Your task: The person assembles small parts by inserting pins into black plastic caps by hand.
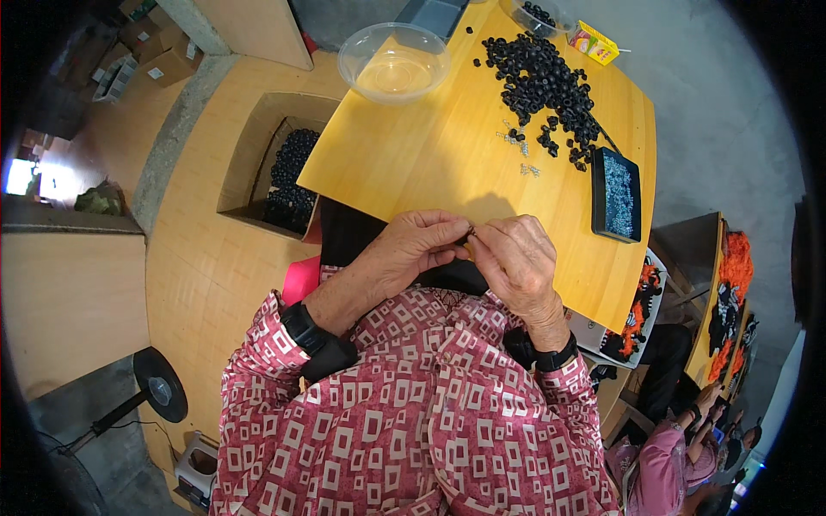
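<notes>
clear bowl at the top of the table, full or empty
Empty. The clear bowl stands upright on the table, and only its bare see-through bottom shows inside; the black beads lie piled beside it.

floor: grey concrete (714, 103); table: yellow wood (430, 163); fan: black (159, 391)

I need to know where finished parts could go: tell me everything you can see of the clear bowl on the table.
The clear bowl is round, see-through, thin plastic by its look, with a rolled rim. It stands upright and looks empty on the yellow wooden table at the far left corner, left of the heap of black rings. Nothing touches it; both hands are near the table's front edge.
</notes>
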A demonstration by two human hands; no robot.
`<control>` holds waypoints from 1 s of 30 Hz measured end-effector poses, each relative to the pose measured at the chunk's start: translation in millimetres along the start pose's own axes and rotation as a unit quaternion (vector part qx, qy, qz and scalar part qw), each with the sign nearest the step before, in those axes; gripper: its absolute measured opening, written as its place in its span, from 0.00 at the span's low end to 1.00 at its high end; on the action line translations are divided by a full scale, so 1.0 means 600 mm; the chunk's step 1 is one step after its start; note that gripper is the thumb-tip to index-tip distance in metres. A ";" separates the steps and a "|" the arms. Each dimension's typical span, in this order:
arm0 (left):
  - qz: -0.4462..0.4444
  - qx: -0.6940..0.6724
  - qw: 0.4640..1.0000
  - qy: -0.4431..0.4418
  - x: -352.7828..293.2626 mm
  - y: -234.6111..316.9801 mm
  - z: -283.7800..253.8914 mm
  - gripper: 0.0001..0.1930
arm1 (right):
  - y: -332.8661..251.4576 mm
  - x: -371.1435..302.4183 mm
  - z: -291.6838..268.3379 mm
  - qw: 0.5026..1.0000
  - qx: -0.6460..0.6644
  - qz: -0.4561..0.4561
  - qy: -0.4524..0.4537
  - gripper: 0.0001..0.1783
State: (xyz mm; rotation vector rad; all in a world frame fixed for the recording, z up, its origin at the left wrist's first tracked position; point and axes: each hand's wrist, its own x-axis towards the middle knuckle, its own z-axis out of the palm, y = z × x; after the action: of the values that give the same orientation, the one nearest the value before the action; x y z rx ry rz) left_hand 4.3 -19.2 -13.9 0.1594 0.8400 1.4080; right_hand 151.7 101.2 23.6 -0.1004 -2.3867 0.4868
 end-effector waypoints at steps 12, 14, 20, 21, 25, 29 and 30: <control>0.015 -0.084 0.996 -0.028 0.001 0.001 -0.003 0.14 | -0.009 0.000 -0.010 0.993 0.056 0.097 0.023 0.10; 0.025 -0.065 0.997 -0.017 -0.001 0.001 0.002 0.14 | -0.008 -0.001 -0.010 0.992 0.068 0.105 0.021 0.10; 0.031 -0.047 0.998 -0.013 -0.004 0.004 0.008 0.12 | -0.014 -0.002 -0.015 0.988 0.079 0.132 0.018 0.09; 0.030 -0.047 0.998 -0.012 -0.004 0.003 0.006 0.12 | -0.014 -0.002 -0.015 0.988 0.079 0.133 0.018 0.09; 0.025 -0.085 0.996 -0.018 -0.003 0.003 0.003 0.12 | -0.011 -0.003 -0.017 0.986 0.082 0.142 0.012 0.09; 0.034 -0.069 0.997 -0.017 -0.003 0.004 0.004 0.13 | -0.014 -0.002 -0.019 0.983 0.093 0.157 0.017 0.08; 0.034 -0.070 0.997 -0.019 -0.004 0.005 0.003 0.13 | -0.015 -0.003 -0.019 0.983 0.091 0.157 0.017 0.08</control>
State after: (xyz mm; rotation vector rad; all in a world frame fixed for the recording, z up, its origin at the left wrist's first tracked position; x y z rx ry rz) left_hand 3.2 -20.0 -9.7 0.1083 0.7088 1.5185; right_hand 161.2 96.3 33.7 -0.4029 -2.2898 0.8409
